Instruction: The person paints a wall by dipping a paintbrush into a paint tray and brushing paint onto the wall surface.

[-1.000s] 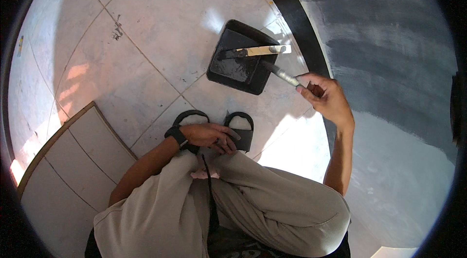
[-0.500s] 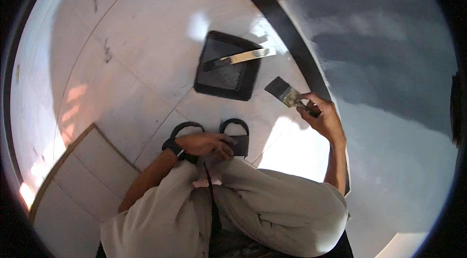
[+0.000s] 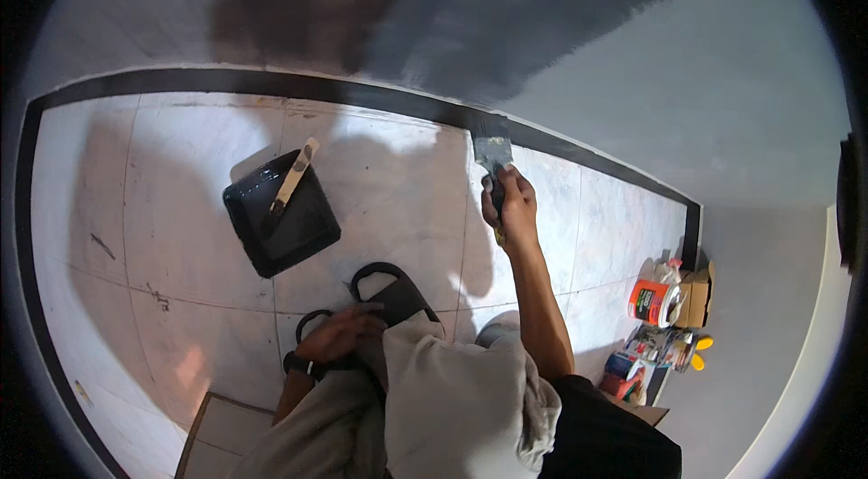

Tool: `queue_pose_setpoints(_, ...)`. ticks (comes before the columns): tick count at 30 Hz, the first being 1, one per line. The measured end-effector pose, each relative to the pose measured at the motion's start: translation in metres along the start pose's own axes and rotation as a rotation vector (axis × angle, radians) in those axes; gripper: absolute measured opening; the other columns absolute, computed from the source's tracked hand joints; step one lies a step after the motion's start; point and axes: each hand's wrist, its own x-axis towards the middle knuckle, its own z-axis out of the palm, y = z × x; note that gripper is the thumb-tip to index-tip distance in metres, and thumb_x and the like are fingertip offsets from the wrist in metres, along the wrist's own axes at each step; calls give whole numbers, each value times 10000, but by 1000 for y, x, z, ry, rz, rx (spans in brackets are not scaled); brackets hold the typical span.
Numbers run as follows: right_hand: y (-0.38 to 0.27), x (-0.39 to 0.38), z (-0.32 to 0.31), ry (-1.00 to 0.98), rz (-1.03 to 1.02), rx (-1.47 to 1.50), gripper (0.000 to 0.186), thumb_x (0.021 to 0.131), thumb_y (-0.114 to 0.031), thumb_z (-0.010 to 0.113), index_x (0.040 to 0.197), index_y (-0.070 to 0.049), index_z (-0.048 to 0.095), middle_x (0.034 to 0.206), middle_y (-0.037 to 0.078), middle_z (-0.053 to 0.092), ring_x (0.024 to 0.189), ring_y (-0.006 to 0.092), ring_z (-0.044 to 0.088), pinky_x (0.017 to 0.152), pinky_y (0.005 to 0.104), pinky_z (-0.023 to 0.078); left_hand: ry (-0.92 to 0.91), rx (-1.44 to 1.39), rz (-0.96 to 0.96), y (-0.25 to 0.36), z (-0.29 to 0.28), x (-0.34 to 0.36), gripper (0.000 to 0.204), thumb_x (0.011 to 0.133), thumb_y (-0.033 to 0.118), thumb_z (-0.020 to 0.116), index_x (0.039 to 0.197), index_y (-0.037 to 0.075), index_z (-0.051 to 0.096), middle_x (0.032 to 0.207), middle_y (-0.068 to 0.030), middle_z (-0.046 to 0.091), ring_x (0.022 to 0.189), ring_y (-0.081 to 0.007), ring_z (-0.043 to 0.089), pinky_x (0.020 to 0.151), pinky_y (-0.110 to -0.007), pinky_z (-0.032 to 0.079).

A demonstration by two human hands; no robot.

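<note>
My right hand (image 3: 515, 212) is closed round the handle of a wide flat paintbrush (image 3: 493, 150). Its dark bristles are up at the black skirting strip (image 3: 407, 101) at the foot of the wall; whether they touch it I cannot tell. Low by my shin and the black sandals (image 3: 411, 296), my left hand (image 3: 336, 336) rests with loosely extended fingers and holds nothing. On the floor to the left, a black paint tray (image 3: 237, 217) contains dark paint, and a flat wooden stick (image 3: 297, 173) with a paint-darkened end lies across it.
The wall (image 3: 633, 72) is dark grey in part and paler grey to the right. An orange-and-white bucket (image 3: 646, 301), a cardboard box (image 3: 696, 298) and yellow-handled items (image 3: 702, 352) stand along the right side. A light panel (image 3: 217, 434) lies at the lower left.
My view has turned toward the wall. The paintbrush in my right hand has gone from above the floor beside the tray to the skirting. My left hand stays low by the sandals.
</note>
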Motion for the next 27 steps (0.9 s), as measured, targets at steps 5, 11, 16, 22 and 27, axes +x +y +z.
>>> queue_pose_setpoints(5, -8, 25, 13, -41, 19, 124, 227, 1013, -200, 517, 853, -40, 518, 681, 51, 514, 406, 93, 366, 353, 239, 262, 56, 68, -17, -6, -4, 0, 547, 969, 172, 559, 1457, -3, 384, 1279, -178, 610, 1230, -298, 560, 1105, -434, 390)
queue_pose_setpoints(11, -35, 4, 24, -117, -251, 73, 259, 1039, -254, 519, 864, -63, 531, 583, 29, 505, 344, 97, 397, 336, 243, 277, 61, 60, 17, -11, -1, -10, 546, 968, 164, 560, 1462, 12, 382, 1311, -183, 588, 1247, -297, 554, 1078, -448, 422)
queue_pose_setpoints(16, 14, 4, 6, -14, -28, 213, 245, 1032, -226, 529, 852, -59, 525, 625, 40, 526, 354, 120, 419, 331, 269, 303, 99, 84, -14, -9, -4, -7, 528, 973, 151, 551, 1457, 18, 387, 1336, -186, 574, 1256, -296, 550, 1070, -445, 431)
queue_pose_setpoints(22, -23, 24, 29, -66, -100, 244, 243, 1034, -239, 528, 869, -61, 528, 645, 37, 533, 357, 104, 421, 333, 259, 297, 147, 111, -39, -10, -5, -10, 514, 979, 135, 546, 1450, 10, 383, 1342, -194, 569, 1251, -296, 554, 1063, -435, 436)
queue_pose_setpoints(27, 5, -1, 20, -61, -194, 257, 248, 1045, -242, 509, 880, -60, 542, 579, 24, 498, 339, 104, 402, 327, 265, 281, 187, 153, -32, -7, 3, -8, 513, 983, 136, 543, 1450, 1, 378, 1333, -196, 572, 1243, -296, 558, 1067, -437, 433)
